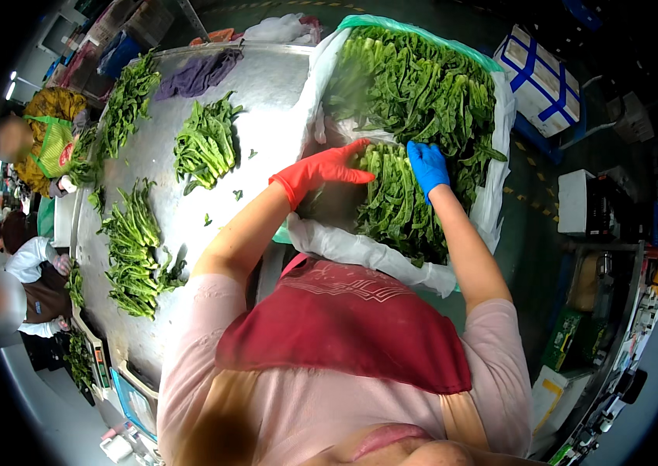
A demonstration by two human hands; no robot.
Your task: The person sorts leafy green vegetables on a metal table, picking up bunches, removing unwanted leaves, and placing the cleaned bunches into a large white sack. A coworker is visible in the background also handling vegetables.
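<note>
Before me stands a crate with a green rim (416,26), lined with white plastic sheeting (364,247) and holding rows of leafy green vegetables (422,81). My left hand (326,169), in a red rubber glove, reaches over the near left part. Its thumb and fingers are spread, and the tips touch the left side of a near bunch of greens (396,186). On that bunch's right side lies my right hand (428,166) in a blue glove. Its fingers are bent down among the leaves, so their grip is partly hidden.
A metal table (265,76) adjoins the crate's left side, bearing a bunch of greens (206,145), more greens (134,244) and a purple cloth (200,73). Two people work along its far left edge. A foam box with blue tape (538,81) stands beyond the crate's right side.
</note>
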